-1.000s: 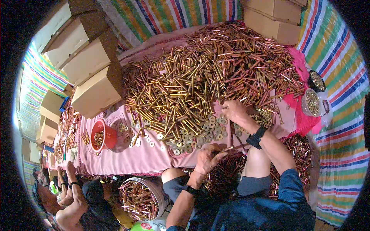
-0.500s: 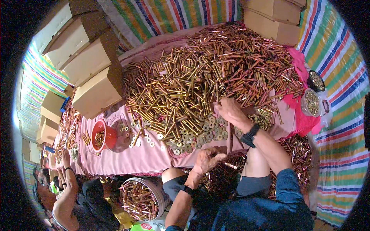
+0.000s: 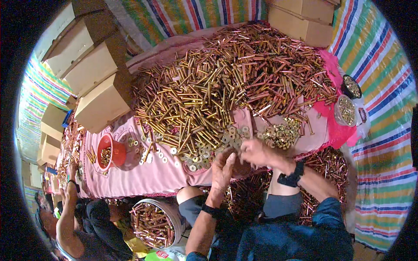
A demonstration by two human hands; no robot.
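My left hand [image 3: 223, 170] is raised over the front edge of the pink-clothed table, its fingers bent in; what they hold, if anything, is hidden. Close beside it, my right hand [image 3: 257, 153] has its fingers pinched together, and I cannot make out anything in them. Beneath and behind both hands lie flat round washers [image 3: 201, 162]. Just right of the right hand spreads a heap of small brassy nuts [image 3: 283, 134]. A large mound of long golden bolts [image 3: 191, 106] rises farther back.
A red bowl [image 3: 118, 153] of small parts stands at left on the pink cloth [image 3: 130, 176]. Cardboard boxes [image 3: 104, 102] are stacked behind it. A bucket [image 3: 173, 213] of bolts sits below the table. Clear tubs [image 3: 345, 111] stand at right. Another person's arm [image 3: 67, 217] reaches in at left.
My right hand has left the bolt mound and come toward me, beside the left hand. The left hand has risen slightly. A pale bolt-like piece below it is out of sight now.
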